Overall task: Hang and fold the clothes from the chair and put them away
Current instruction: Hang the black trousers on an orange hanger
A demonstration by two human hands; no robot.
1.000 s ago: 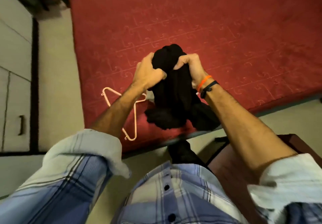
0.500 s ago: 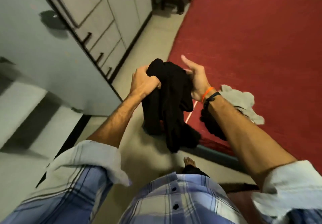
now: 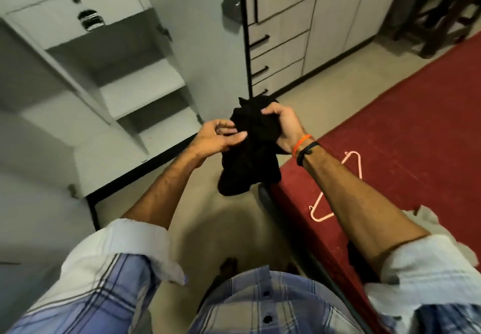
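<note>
In the head view, the right hand [image 3: 282,129] has its fingers curled tight round the top of a bunched black cloth garment [image 3: 251,149], which hangs in mid-air over the pale floor between the open grey wardrobe with bare shelves [image 3: 140,91] and the edge of the red patterned bed cover [image 3: 406,115]. The left hand [image 3: 216,138] sits against the garment's side with fingers loosely bent, thumb and forefinger seeming to pinch a fold; how firm that hold is cannot be told. The lower half of the bundle dangles free and looks unevenly gathered, so the likeliest fault is a loose end slipping out and unrolling as it is carried to a shelf, undoing the fold. If the left hand lets go to re-grip, the weight falls on the right alone and the cloth may sag or drop to the floor. A thin pink plastic hanger [image 3: 335,190] lies on the bed just beside the right forearm, well placed to be knocked off.
</note>
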